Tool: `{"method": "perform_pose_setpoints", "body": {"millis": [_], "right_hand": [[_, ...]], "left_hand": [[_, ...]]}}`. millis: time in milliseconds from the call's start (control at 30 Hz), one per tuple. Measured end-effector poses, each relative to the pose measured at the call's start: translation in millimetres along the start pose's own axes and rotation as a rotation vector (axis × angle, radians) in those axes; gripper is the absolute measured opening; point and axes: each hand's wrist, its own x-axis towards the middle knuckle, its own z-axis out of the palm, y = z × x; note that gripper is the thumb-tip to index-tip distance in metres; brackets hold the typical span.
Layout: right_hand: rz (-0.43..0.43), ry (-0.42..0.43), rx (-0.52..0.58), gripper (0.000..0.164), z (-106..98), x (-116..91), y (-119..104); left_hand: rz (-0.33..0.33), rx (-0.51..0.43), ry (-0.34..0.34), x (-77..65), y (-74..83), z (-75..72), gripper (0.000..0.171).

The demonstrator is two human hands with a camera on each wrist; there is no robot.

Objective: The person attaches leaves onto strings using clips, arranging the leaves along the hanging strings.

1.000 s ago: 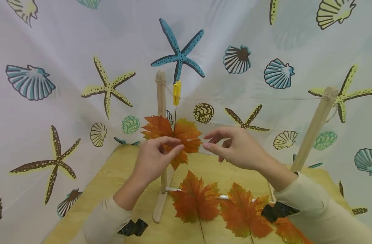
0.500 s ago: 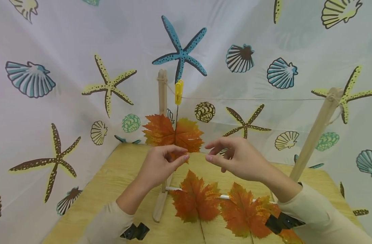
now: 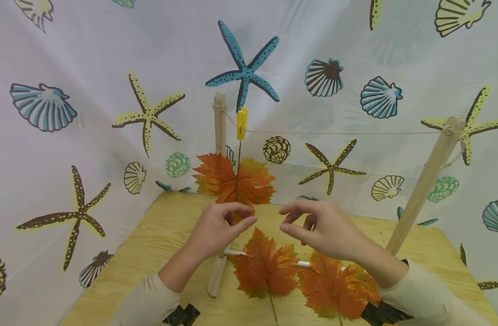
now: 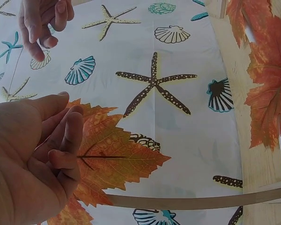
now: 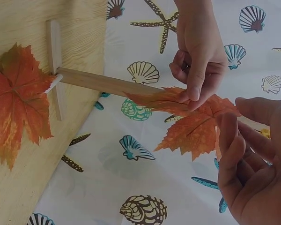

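A yellow clothespin point(image 3: 241, 124) on the string grips the stem of an orange maple leaf point(image 3: 234, 179), which hangs beside the left post. My left hand point(image 3: 222, 226) is just in front of the leaf's lower tip, its fingers loosely bent with a gap between thumb and forefinger. It overlaps the leaf in the right wrist view. To the right, apart from the leaf, my right hand point(image 3: 324, 228) hovers with loosely bent fingers and nothing between them. Below the hands lie two more leaves, one nearer the left point(image 3: 265, 267) and one partly behind my right forearm point(image 3: 332, 290).
The string point(image 3: 338, 132) runs between a left wooden post point(image 3: 219, 122) and a leaning right post point(image 3: 426, 185). A white rod point(image 3: 303, 263) joins their feet on the wooden table point(image 3: 151, 253). Behind stands a white curtain point(image 3: 89, 54) printed with starfish and shells.
Both hands have moved down, the left one from the middle of the hanging leaf to its lower tip. The leaf and clothespin stay on the string; the view has shifted slightly.
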Motion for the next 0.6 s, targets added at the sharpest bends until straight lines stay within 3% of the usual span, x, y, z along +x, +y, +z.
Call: {"method": "perform_pose_setpoints", "body": {"millis": [400,600], "right_hand": [[0.035,-0.005,0.009,0.022,5.5,-14.1,10.7],[-0.002,-0.02,0.044,0.023,12.9,-19.3,13.6]], "left_hand": [[-0.006,-0.001,-0.041,-6.8,-6.8,13.5,0.017],[0.023,0.007,-0.043,-9.2,-9.7,16.8,0.017]]}}
